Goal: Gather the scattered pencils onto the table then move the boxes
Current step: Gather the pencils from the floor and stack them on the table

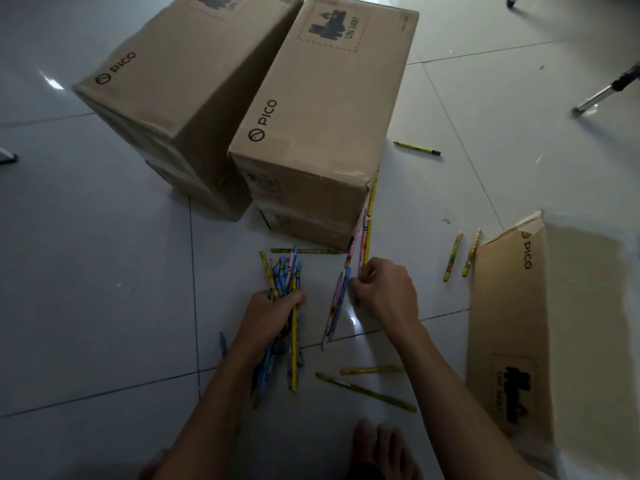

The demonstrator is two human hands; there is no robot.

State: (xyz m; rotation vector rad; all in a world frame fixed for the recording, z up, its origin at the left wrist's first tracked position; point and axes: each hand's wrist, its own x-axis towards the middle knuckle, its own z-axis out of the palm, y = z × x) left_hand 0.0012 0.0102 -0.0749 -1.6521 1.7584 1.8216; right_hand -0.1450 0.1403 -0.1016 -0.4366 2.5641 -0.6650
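Dim overall, colours muted. Glossy pale grey tiled floor (104, 237) shows small glare spots, brightest upper left and below centre. Brown cardboard box at right (512, 323) blown out white along its right side. Wide-angle bending at edges; bottom corners dark, soft.

Pale tiled floor (104, 271) carried three cardboard boxes: left box (180, 84), middle box (322, 109) beside it, right box (540, 323) apart. Loose pencils (367, 388) lay scattered between and near them.
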